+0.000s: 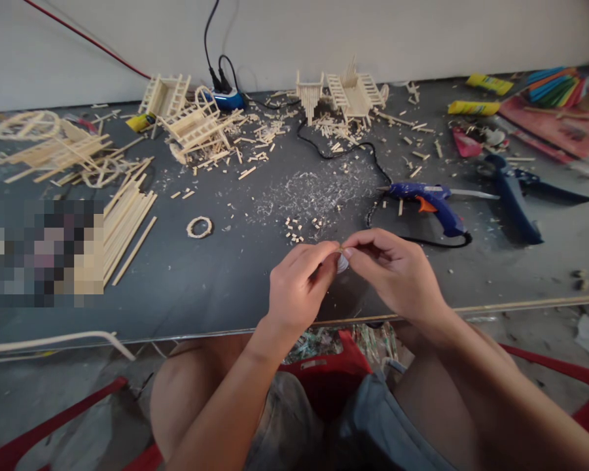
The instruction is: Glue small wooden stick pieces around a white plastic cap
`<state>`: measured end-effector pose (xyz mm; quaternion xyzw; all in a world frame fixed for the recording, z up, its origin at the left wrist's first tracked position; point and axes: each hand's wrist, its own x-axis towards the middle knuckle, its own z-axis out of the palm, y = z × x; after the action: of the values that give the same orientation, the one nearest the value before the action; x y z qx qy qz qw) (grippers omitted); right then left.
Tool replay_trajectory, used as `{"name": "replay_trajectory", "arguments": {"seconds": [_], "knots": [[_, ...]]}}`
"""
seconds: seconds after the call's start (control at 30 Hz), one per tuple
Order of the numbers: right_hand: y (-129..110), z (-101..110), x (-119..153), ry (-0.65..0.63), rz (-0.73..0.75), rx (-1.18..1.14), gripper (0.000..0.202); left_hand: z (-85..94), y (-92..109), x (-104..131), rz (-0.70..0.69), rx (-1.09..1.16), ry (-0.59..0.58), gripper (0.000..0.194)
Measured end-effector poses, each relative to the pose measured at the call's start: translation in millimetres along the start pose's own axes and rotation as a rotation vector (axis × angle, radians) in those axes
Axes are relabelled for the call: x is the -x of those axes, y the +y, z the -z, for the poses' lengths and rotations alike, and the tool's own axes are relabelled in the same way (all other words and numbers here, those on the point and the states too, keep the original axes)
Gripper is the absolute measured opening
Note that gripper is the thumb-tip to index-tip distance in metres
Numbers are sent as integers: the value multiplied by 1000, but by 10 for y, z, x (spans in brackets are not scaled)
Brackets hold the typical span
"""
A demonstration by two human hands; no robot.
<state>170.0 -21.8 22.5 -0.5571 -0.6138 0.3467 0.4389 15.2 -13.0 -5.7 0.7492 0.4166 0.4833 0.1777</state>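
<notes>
Over the table's near edge my left hand [302, 281] and my right hand [395, 271] meet, fingertips pinched together. Whatever they hold is tiny and mostly hidden by the fingers. A whitish rounded thing [342, 263] shows just below the fingertips; I cannot tell whether it is held or lies on the table. Small cut stick pieces [294, 229] are scattered just beyond my left hand. A blue glue gun [425, 196] with an orange trigger lies beyond my right hand, a glue stick in its back. Left of my hands rests a small ring of stick pieces [199, 227].
Blue-handled cutters [513, 196] lie at right, near yellow glue tubes [474, 108]. Long wooden sticks [127, 229] are bundled at left. Stick-built models [356, 95] stand along the wall, among offcuts. A black cord [373, 154] crosses the table from a blue power block [228, 99].
</notes>
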Motion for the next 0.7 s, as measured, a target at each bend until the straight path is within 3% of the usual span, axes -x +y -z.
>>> {"name": "replay_trajectory", "arguments": {"seconds": [0.47,0.7], "knots": [[4,0,1,0,8,5,7,-4,-6,5,24,19,16,18],[33,-12,13,28,-63,-148,16,6,-8,-5,96,56,41,19]]}}
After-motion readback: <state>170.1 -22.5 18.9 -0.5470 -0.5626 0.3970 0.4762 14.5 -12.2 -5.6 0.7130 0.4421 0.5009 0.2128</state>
